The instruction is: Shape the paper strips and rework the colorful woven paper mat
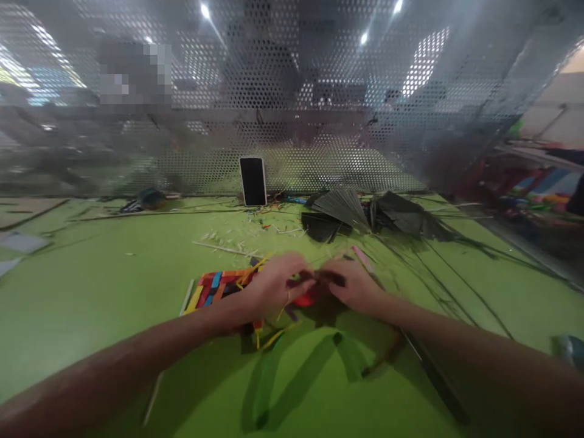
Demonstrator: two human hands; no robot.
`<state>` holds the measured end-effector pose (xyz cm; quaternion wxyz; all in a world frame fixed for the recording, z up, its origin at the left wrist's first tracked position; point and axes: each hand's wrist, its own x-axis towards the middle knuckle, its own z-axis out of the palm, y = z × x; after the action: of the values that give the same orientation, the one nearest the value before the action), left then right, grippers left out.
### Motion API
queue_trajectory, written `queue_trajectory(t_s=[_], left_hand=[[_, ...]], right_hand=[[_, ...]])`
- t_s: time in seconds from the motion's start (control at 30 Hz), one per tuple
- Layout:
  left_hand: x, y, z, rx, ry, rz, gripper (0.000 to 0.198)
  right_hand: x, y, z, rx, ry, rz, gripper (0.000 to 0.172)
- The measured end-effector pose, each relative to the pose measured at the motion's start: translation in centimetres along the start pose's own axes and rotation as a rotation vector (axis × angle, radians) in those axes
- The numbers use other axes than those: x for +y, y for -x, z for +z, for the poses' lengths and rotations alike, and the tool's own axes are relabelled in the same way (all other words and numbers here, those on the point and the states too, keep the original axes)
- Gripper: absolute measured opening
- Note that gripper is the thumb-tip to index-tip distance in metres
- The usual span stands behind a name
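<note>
My left hand (280, 283) and my right hand (353, 283) meet at the middle of the green table, fingers bent in and thumbs toward each other. What they pinch is small and blurred. A bright red patch (303, 300) shows just below my left fingers. Partly under my left hand and forearm lies a woven piece (214, 286) of red, blue, yellow, orange and dark strips. Thin yellow strips (271, 339) stick out from its near edge. A pink strip (362, 258) rises beyond my right hand.
A phone-like dark-screened device (253, 181) leans against the perforated metal screen (283, 140). Dark pleated fans (342, 210) of leaf-like material lie at the back right, with long thin strips trailing nearer. Scraps (232, 234) litter the table (114, 267). Dark green bands (296, 389) cross the front.
</note>
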<state>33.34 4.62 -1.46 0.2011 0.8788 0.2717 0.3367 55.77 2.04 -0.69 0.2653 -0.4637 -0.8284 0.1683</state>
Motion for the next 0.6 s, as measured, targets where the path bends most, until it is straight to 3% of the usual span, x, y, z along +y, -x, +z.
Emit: queue_trajectory(t_s=[0.13, 0.27, 0.5, 0.6], left_hand=[[-0.8, 0.3, 0.4, 0.027, 0.122, -0.042, 0.014], [-0.8, -0.1, -0.5, 0.021, 0.122, -0.086, 0.016], [1.6, -1.1, -4.3, 0.136, 0.11, -0.199, 0.023], [2.4, -0.7, -5.1, 0.178, 0.16, -0.272, 0.028]], right_hand=[[0.1, 0.7, 0.2, -0.002, -0.104, 0.085, 0.017], [-0.5, 0.7, -0.5, 0.058, -0.05, 0.095, 0.02], [-2.3, -0.4, -5.2, 0.326, -0.122, 0.053, 0.021], [-2.1, -0.7, -7.7, 0.32, -0.185, 0.089, 0.019]])
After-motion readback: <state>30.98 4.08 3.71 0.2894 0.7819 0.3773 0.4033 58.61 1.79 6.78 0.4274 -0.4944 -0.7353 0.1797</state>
